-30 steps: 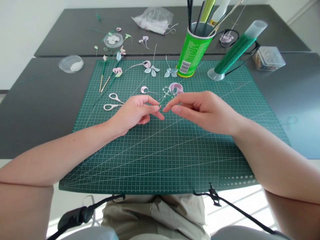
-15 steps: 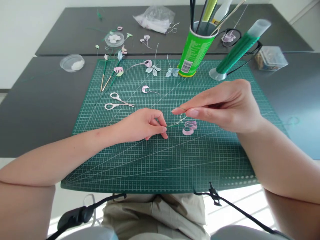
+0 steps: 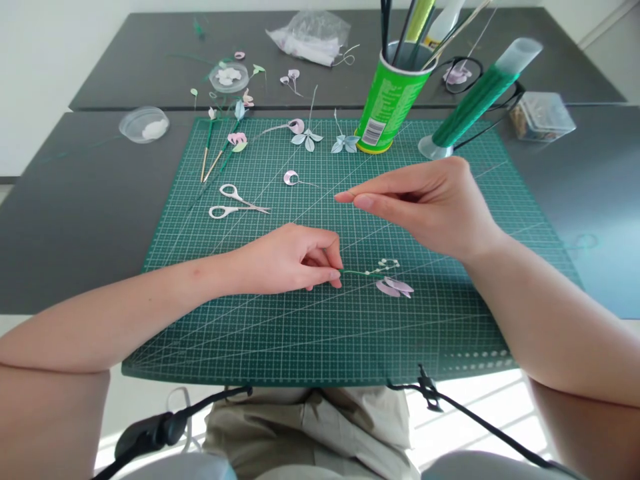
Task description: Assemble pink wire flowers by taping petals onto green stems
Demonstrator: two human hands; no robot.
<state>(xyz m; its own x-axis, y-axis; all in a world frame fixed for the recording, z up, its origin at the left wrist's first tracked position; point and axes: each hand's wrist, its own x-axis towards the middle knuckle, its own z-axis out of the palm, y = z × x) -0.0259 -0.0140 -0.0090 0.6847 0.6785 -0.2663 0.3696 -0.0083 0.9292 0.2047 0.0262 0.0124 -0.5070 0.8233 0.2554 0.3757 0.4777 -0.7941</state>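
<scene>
My left hand (image 3: 305, 260) is closed, pinching the green end of a craft flower stem (image 3: 360, 272) between thumb and fingertips. From that stem, tiny white buds (image 3: 387, 265) branch off, and several pale purple petals (image 3: 395, 287) hang at its right end. Up and to the right, my right hand (image 3: 415, 207) is raised above the cutting mat (image 3: 310, 340), thumb and forefinger pressed together. Whatever those fingertips hold, if anything, is too small to make out. A single pink curled petal on a wire (image 3: 291, 178) lies on the mat beyond my hands.
White-handled scissors (image 3: 235, 203) lie left of my hands. Behind stand a green can (image 3: 393, 107) of sticks and a green tape-wrapped tube (image 3: 475, 103). Blue leaf pieces (image 3: 307, 139), finished stems (image 3: 215, 160), a clear dish (image 3: 145, 125) and a plastic box (image 3: 543, 119) sit around the mat.
My right hand has moved up and left, away from the flower stem. My left hand has lowered slightly toward me, and the flower head has swung right and down.
</scene>
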